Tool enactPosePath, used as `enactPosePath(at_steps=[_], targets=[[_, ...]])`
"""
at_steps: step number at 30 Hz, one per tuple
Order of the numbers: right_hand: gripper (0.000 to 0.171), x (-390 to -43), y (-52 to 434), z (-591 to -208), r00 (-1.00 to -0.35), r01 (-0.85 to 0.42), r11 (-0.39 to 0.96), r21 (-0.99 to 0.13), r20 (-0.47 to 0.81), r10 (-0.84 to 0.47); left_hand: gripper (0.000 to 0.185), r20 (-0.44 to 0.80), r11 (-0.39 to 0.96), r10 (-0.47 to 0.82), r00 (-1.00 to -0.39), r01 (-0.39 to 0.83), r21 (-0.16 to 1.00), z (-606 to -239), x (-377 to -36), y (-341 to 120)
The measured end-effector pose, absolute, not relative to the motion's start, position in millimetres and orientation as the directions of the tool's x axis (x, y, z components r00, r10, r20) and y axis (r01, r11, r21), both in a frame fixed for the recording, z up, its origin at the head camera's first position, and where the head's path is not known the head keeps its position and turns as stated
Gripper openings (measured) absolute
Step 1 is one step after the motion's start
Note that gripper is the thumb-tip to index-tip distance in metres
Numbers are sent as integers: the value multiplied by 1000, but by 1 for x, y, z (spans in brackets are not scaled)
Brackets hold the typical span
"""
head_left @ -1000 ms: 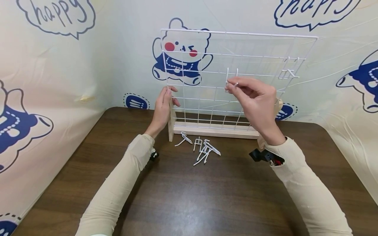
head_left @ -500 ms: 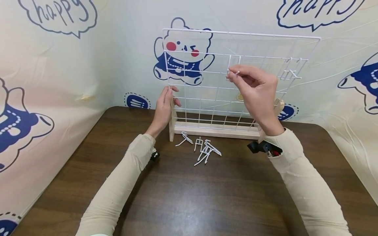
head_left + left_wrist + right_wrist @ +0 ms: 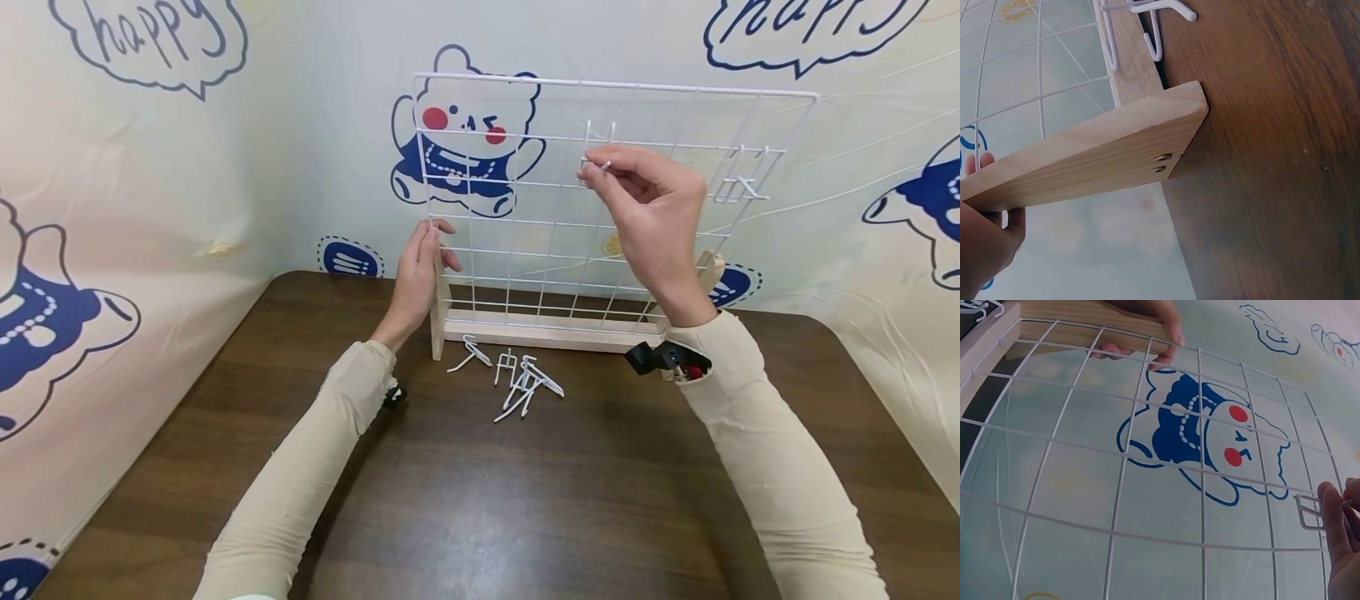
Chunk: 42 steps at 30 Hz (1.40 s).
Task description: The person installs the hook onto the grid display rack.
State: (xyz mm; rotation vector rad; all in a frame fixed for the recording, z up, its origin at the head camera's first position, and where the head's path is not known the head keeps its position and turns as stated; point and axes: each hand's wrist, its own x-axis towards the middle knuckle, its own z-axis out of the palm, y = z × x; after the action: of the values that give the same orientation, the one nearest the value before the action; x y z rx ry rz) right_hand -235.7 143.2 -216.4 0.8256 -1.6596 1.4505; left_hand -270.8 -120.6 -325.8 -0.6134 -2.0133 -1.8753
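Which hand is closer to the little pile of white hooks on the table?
Left. The left hand grips the rack's wooden post just above the loose hooks; the right hand is high up on the wire grid, pinching a hook.

At centre frame a white wire grid panel (image 3: 525, 208) stands upright in a wooden base (image 3: 551, 332). The right hand (image 3: 652, 221) pinches a white hook (image 3: 597, 143) against its upper wires; the left hand (image 3: 416, 279) grips the base's left post. Loose hooks (image 3: 517, 379) lie on the dark table (image 3: 480, 500) below.

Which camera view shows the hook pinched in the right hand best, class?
The head view: the white hook shows at the right hand against the wire grid. The right wrist view catches only its looped end; the left wrist view misses it.
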Motion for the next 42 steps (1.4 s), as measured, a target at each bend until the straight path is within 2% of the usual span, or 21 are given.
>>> enactPosePath(at_steps=[3, 9, 14, 20, 23, 30, 35, 42], targets=[[13, -237, 144, -219, -509, -850, 153, -504, 861, 8, 36, 509, 49, 92, -856, 515, 856, -326, -271, -121], [17, -222, 143, -219, -619, -772, 182, -609, 785, 0, 36, 510, 52, 96, -855, 516, 855, -326, -271, -119], [29, -207, 144, -220, -678, -729, 177, -661, 733, -52, 35, 515, 49, 98, -852, 521, 852, -325, -271, -118], [60, -202, 149, -240, -688, -710, 311, -632, 718, -111, 36, 519, 49, 97, -849, 525, 850, -326, -272, -118], [66, -194, 147, -246, -678, -709, 367, -602, 726, -118, 37, 516, 50, 96, -851, 522, 851, -327, -272, -118], [58, -196, 156, -278, -670, -714, 395, -578, 727, -146, 37, 517, 54, 92, -851, 523, 851, -327, -271, -119], [45, -190, 161, -292, -687, -701, 418, -578, 705, -176, 37, 522, 61, 89, -848, 528, 847, -327, -271, -120], [31, -185, 162, -305, -673, -715, 431, -550, 707, -215, 37, 527, 50, 94, -844, 533, 845, -328, -271, -120]])
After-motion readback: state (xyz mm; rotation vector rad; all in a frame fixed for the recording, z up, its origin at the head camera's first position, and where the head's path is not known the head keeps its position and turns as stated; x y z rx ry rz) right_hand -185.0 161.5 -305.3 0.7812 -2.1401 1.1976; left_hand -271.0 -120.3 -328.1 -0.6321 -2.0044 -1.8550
